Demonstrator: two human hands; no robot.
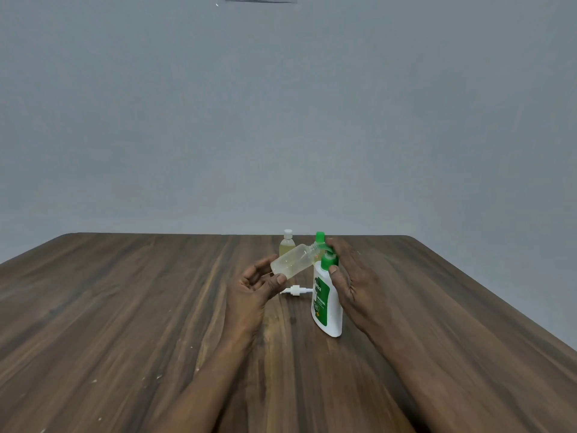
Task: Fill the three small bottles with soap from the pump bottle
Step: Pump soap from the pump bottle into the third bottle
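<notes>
A white pump bottle [327, 304] with a green label and green pump head stands on the wooden table [125, 307]. My right hand [349, 276] rests on the pump head, thumb against its collar. My left hand [259, 282] grips a clear small bottle [292, 259], tilted with its open neck at the green nozzle; a little pale liquid lies inside. Behind it stands a small bottle [287, 243] with yellowish liquid and a white cap. A bottle with a green cap [319, 237] shows behind the pump, mostly hidden.
A white spray cap [295, 290] with its tube lies on the table between my hands. The table's far edge runs just behind the bottles, with a grey wall beyond it.
</notes>
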